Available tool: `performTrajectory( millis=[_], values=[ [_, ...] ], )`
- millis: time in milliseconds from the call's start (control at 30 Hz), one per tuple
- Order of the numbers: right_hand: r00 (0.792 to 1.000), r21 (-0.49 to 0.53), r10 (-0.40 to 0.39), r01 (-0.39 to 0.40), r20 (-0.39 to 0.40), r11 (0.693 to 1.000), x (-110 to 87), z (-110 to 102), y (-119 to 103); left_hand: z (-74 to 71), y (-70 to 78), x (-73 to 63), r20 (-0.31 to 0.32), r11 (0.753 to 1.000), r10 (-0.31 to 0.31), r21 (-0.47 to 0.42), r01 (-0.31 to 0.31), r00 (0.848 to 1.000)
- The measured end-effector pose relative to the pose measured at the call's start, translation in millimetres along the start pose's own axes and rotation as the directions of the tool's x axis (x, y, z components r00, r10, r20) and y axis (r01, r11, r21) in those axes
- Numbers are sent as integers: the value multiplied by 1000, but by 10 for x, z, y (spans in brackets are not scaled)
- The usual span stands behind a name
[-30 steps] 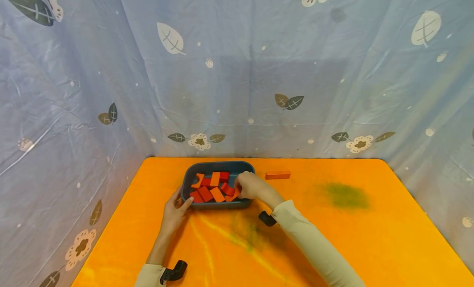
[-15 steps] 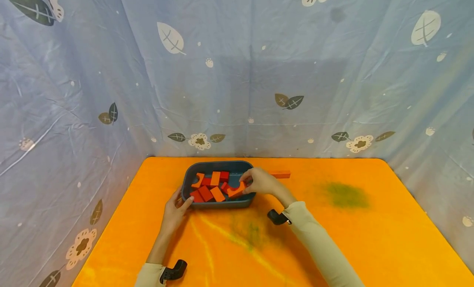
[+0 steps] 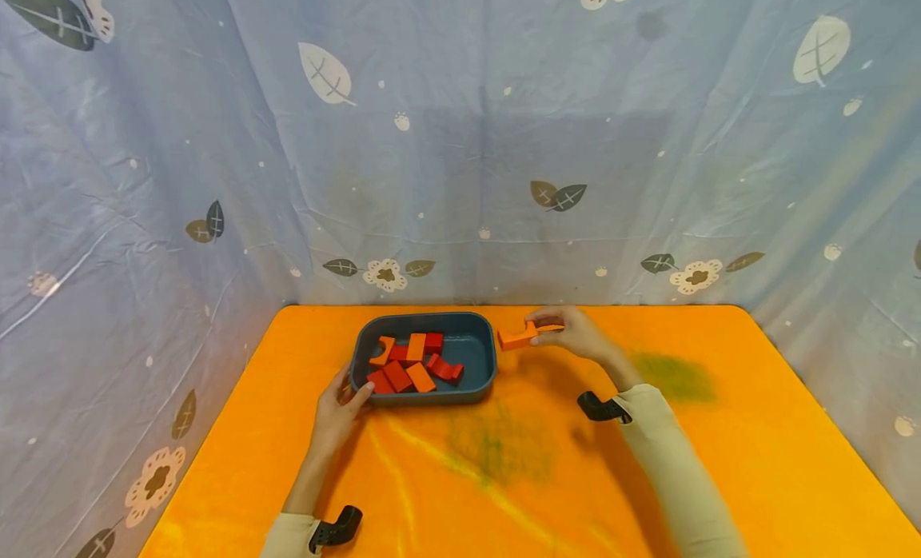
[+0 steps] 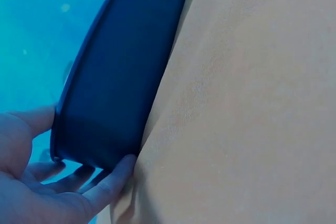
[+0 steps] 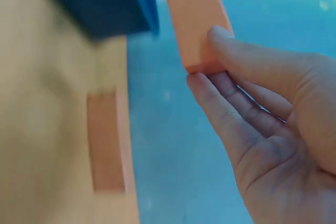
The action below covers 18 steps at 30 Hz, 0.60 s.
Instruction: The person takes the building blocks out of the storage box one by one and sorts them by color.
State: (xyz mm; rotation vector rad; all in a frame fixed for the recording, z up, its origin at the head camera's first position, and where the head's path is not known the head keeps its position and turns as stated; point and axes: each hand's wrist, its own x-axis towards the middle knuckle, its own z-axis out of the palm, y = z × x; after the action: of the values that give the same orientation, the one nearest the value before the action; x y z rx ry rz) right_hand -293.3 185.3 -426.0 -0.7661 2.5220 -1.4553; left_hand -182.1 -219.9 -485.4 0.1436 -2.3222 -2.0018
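Observation:
My left hand (image 3: 336, 414) holds the left end of a dark blue plastic tub (image 3: 432, 399), thumb at its rim. In the left wrist view its fingers reach around the tub's end. Red and orange toy blocks (image 3: 397, 376) lie inside the tub, mostly in its left and middle. Just right of the tub, my right hand (image 3: 576, 334) pinches an orange arch block (image 3: 514, 340) between thumb and fingers, raised off the table. A long orange block (image 5: 106, 142) lies on the table below that hand; in the head view the hand partly covers it.
The yellow-orange table (image 3: 763, 430) extends to the right, with a green stain (image 3: 672, 376) on its surface. Blue curtains (image 3: 446, 158) with leaf prints hang along the back and both sides.
The right hand has lifted the arch block out of the tub and carried it right, over the long block. The left hand stays on the tub.

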Motion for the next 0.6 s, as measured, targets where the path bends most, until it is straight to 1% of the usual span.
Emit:
performTrajectory(
  millis=[33, 167, 300, 433, 600],
  values=[
    [1000, 4, 2, -2, -8, 1000, -38, -58, 48, -6, -1, -4, 0, 1000, 0, 6, 0, 1000],
    [997, 22, 57, -56, -51, 998, -177, -273, 242, -16, -5, -14, -1, 1000, 5, 25, -5, 1000],
    [990, 5, 100, -100, -102, 995, -299, -445, 430, -13, -11, -8, -1, 1000, -1, 19, 1, 1000],
    [983, -26, 114, -119, -146, 993, -396, -560, 609, -8, -9, -7, 4, 1000, -5, 16, 5, 1000],
    [977, -28, 130, -137, -171, 990, -487, -633, 788, -1, -28, 4, 4, 1000, 20, 6, -20, 1000]
  ],
)
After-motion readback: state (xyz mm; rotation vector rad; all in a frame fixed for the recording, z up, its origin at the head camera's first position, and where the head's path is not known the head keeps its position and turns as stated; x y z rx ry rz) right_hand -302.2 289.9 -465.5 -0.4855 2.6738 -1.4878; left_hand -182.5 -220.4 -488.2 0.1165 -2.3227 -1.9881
